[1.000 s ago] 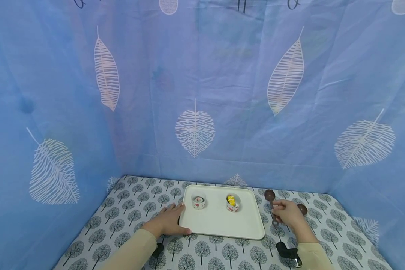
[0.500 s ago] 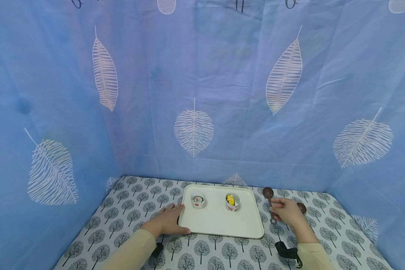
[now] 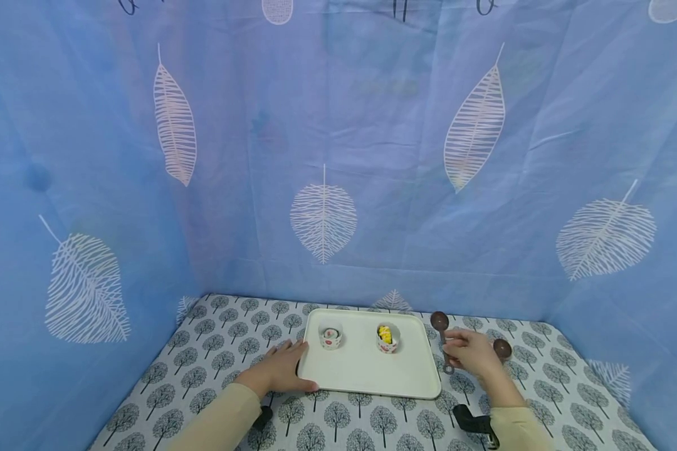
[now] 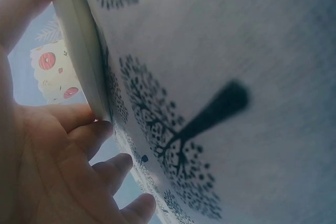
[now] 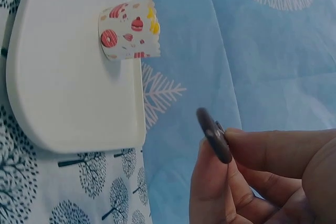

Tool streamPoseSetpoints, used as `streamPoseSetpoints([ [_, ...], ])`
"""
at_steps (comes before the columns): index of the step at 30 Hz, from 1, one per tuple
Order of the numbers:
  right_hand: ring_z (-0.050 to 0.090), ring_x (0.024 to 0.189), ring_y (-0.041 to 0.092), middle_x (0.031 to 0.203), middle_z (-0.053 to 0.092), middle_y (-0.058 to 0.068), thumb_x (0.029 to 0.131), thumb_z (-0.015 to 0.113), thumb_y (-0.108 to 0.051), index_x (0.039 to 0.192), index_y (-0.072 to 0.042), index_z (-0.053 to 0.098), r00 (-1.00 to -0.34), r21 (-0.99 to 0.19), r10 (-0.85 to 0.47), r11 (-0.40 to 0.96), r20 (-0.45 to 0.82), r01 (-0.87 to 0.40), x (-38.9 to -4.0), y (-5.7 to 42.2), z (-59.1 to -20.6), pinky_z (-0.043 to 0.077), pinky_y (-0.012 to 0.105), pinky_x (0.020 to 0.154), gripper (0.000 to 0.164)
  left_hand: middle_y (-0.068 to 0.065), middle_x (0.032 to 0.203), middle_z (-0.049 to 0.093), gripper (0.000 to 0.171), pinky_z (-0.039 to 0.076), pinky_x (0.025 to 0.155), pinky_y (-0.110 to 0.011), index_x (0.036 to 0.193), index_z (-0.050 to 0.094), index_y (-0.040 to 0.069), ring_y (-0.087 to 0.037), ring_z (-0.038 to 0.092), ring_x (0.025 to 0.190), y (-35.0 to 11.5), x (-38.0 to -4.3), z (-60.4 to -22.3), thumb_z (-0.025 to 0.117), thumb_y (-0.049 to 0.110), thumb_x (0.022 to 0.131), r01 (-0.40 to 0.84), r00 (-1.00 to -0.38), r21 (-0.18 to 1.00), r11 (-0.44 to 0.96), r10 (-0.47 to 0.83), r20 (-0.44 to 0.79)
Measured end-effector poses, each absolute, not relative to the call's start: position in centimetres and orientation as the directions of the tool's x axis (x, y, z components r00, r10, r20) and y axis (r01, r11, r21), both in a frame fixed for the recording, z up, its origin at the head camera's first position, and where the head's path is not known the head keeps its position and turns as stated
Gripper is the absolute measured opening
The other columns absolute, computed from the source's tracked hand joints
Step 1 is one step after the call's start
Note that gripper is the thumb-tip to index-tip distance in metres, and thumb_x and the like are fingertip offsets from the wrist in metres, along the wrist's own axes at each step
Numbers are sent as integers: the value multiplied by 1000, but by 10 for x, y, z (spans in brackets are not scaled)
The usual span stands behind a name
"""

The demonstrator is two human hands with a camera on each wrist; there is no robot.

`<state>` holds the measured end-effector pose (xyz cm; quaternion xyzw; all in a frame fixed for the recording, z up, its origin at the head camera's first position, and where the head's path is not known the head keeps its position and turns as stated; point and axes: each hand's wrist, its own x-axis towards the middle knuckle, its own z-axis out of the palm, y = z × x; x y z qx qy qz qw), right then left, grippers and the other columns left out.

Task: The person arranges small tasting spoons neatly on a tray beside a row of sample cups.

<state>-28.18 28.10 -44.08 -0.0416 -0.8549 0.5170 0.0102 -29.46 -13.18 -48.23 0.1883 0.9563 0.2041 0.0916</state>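
Note:
My right hand (image 3: 474, 356) pinches the handle of a brown measuring spoon (image 3: 439, 321) between thumb and fingers, just right of the tray. The spoon's bowl points away from me; its ring end is nearest me. The right wrist view shows the handle end (image 5: 214, 136) between the fingertips. My left hand (image 3: 279, 368) rests at the tray's left front corner, fingers spread, thumb along the front edge. On the white tray (image 3: 372, 379) stand two printed paper cups: the left cup (image 3: 331, 344) holds a white, dark-rimmed round piece, the right cup (image 3: 387, 347) a yellow-topped piece.
A second brown measuring spoon (image 3: 502, 349) lies right of my right hand, its handle hidden. The tablecloth (image 3: 338, 421) has a tree print. A blue leaf-patterned curtain (image 3: 372, 250) stands behind the table and at both sides.
My right hand has moved left toward the tray with the measuring spoon. More of the second spoon shows beside it. The left hand, tray and cups have stayed put.

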Motion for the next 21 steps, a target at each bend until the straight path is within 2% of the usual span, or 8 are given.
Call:
streamPoseSetpoints([
  [4, 63, 74, 18, 105, 65, 22, 97, 61, 1, 134, 15, 50, -998, -892, 65, 451, -16, 44, -281, 276, -441, 58, 32, 64, 41, -20, 158, 35, 105, 17, 117, -65, 155, 34, 0, -46, 25, 146, -131, -294, -482, 77, 59, 79, 321, -912, 428, 845, 397, -101],
  [21, 63, 73, 17, 102, 65, 17, 96, 63, 1, 133, 14, 52, -998, -899, 66, 435, -11, 39, -284, 257, -440, 59, 32, 64, 41, -19, 158, 35, 103, 18, 117, -65, 155, 34, 1, -45, 26, 146, -133, -296, -484, 76, 59, 80, 325, -911, 419, 848, 399, -102],
])
